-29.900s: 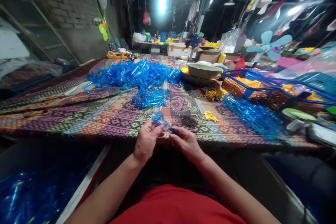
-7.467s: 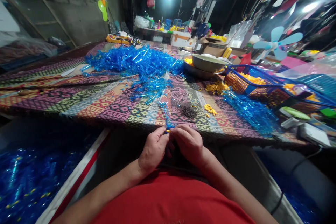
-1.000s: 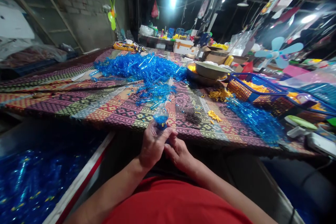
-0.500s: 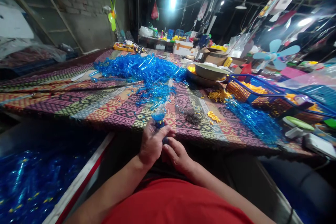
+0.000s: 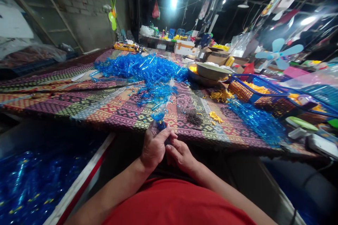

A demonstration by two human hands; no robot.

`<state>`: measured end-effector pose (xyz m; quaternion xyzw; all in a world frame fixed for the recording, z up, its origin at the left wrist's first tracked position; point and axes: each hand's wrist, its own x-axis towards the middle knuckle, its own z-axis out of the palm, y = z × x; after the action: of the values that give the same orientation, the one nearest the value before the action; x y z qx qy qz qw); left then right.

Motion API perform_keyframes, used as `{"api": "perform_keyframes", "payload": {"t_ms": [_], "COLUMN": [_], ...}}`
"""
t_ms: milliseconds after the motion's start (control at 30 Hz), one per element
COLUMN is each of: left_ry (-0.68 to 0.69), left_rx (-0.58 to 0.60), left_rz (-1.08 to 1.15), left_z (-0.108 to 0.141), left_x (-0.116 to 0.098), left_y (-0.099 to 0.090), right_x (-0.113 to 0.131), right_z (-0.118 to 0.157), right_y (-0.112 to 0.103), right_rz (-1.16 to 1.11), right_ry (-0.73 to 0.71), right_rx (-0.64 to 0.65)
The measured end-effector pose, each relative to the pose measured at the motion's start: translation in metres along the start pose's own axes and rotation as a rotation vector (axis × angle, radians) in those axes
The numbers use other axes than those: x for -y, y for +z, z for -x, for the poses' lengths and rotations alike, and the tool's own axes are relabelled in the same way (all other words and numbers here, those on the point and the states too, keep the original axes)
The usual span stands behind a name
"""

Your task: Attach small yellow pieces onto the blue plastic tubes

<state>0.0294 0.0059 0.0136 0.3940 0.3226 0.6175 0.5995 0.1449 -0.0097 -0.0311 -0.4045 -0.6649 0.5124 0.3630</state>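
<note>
So, we've got a blue plastic piece [image 5: 158,116] up at the near edge of the patterned cloth [image 5: 105,102], flared end poking out above the left hand [image 5: 154,147]. Left fingers are closed around its body, thumb pressed along it, and our guess is that's for steadiness, with the lower end left within reach of the other side. The right hand [image 5: 183,156] is curled in right by that lower end, fingers mostly folded. Whether they're actually pinching it we can't tell, since the contact is hidden.

Layout looks pretty sensible to us: the dark bits [image 5: 194,119] and a small yellow pile [image 5: 216,116] sit just beyond the right hand, probably so they're an easy grab. The big blue heap [image 5: 142,66] is further back, likely to free up elbow room, and more blue pieces [image 5: 256,121] are spread out on the right.

Containers: we see a shallow bowl [image 5: 211,72] perched on a lower bowl [image 5: 198,78], with yellow bits showing at the lower one's left side. We can't see into the top one properly. Next to them, a blue basket [image 5: 237,89] has loose yellow pieces inside, and a second basket [image 5: 303,107] has yellow stuff plus something pale purple. Down left, a bin [image 5: 79,182] holds shiny blue plastic with yellow flecks.
</note>
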Motion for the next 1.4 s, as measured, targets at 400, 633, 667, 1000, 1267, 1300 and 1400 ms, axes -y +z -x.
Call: {"api": "perform_keyframes", "payload": {"t_ms": [400, 633, 667, 1000, 1267, 1300, 1400], "left_ry": [0.262, 0.46, 0.411, -0.089, -0.038, -0.029, 0.009], "left_rx": [0.3, 0.526, 0.524, 0.465, -0.085, -0.099, -0.058], "left_rz": [-0.588, -0.596, -0.598, -0.627, -0.012, -0.006, -0.157], "left_z": [0.012, 0.019, 0.019, 0.004, -0.003, -0.001, 0.005], "left_x": [0.004, 0.007, 0.007, -0.006, 0.005, 0.008, 0.011], "left_y": [-0.021, -0.017, -0.017, -0.049, -0.024, -0.02, -0.015], "right_x": [0.048, 0.089, 0.088, 0.048, 0.012, 0.008, 0.006], "right_z": [0.001, -0.003, -0.003, -0.002, 0.003, 0.004, 0.006], "right_y": [-0.049, -0.043, -0.04, -0.073, -0.026, -0.02, -0.02], "right_rz": [0.479, 0.852, 0.862, 0.435, -0.254, -0.269, -0.083], "right_ry": [-0.496, -0.772, -0.738, -0.242, 0.001, 0.008, -0.089], "right_rx": [-0.166, -0.13, -0.144, -0.155, -0.369, -0.358, -0.319]}}
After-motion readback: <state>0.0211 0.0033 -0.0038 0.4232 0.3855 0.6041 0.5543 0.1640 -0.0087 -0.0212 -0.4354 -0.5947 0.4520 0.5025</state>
